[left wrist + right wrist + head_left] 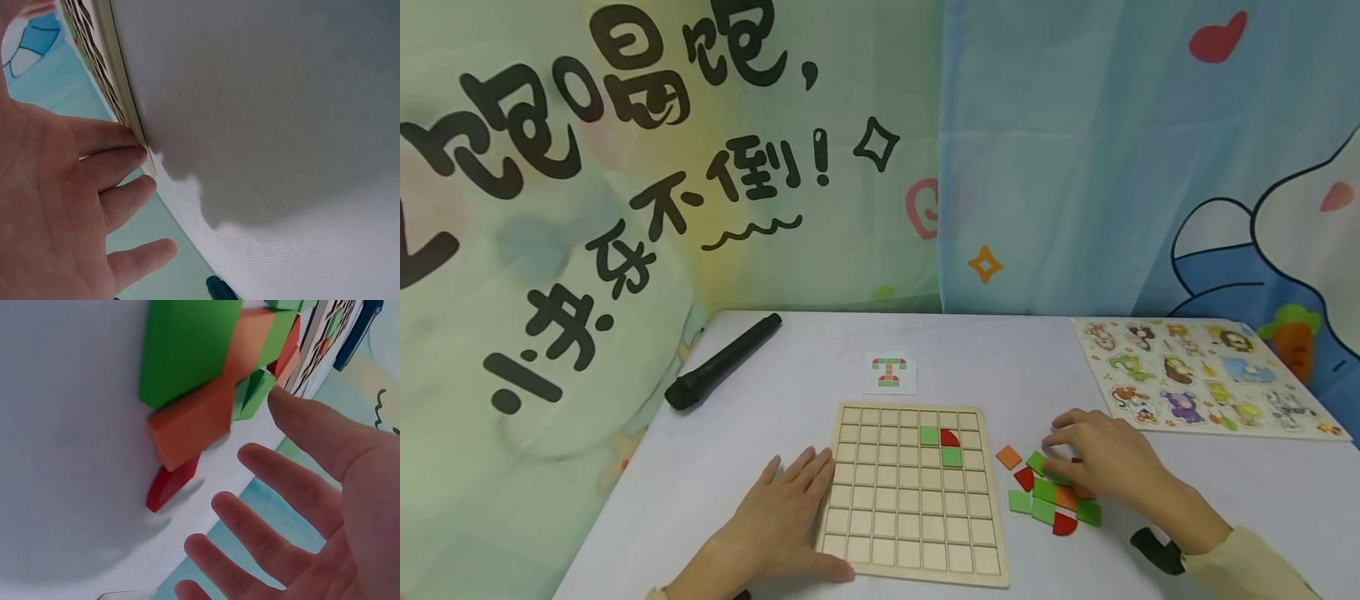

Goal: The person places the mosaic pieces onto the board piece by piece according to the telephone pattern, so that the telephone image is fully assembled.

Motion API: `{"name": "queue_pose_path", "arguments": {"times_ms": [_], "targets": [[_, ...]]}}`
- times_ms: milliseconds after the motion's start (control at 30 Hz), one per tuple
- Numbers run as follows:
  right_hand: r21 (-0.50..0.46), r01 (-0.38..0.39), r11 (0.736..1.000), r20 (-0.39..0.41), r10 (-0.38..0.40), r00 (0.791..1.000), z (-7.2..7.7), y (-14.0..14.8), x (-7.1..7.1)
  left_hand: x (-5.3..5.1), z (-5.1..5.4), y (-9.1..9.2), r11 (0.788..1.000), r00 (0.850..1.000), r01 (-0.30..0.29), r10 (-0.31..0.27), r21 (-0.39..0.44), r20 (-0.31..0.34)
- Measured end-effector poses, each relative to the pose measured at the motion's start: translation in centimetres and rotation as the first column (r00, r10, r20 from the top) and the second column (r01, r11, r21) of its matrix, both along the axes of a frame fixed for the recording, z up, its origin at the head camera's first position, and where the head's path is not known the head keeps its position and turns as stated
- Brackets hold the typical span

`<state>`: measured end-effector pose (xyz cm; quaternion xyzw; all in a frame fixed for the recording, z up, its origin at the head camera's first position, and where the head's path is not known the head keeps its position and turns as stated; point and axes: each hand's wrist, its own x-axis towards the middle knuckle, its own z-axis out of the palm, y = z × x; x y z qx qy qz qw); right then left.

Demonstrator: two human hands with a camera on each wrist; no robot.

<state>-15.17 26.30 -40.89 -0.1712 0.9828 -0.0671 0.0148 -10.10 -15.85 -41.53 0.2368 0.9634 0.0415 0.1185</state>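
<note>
A wooden grid board (917, 500) lies flat on the table, with two green squares (952, 457) and a red quarter-round piece (950, 437) in its upper right cells. My left hand (782, 508) rests along the board's left edge, fingers straight and touching its side. To the right of the board is a loose pile of green, orange and red pieces (1043, 490). Above that pile my right hand (1108, 458) hovers with spread, slightly bent fingers. In the right wrist view its thumb (294, 412) appears close to a green piece (256, 394); nothing is between the fingers.
A small pattern card (889, 372) lies behind the board. A black microphone-shaped stick (722, 364) is at the back left, and an animal picture board (1206, 379) at the back right. Near my right wrist lies a black object (1156, 552). Printed curtains hang behind the table.
</note>
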Motion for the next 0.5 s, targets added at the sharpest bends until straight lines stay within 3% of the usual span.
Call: {"name": "queue_pose_path", "arguments": {"times_ms": [500], "targets": [[0.033,-0.019,0.999,-0.013,0.019,1.000,-0.9,-1.0,0.4,0.2,0.3,0.0,1.000,1.000,0.006,-0.006,-0.014,-0.004]]}}
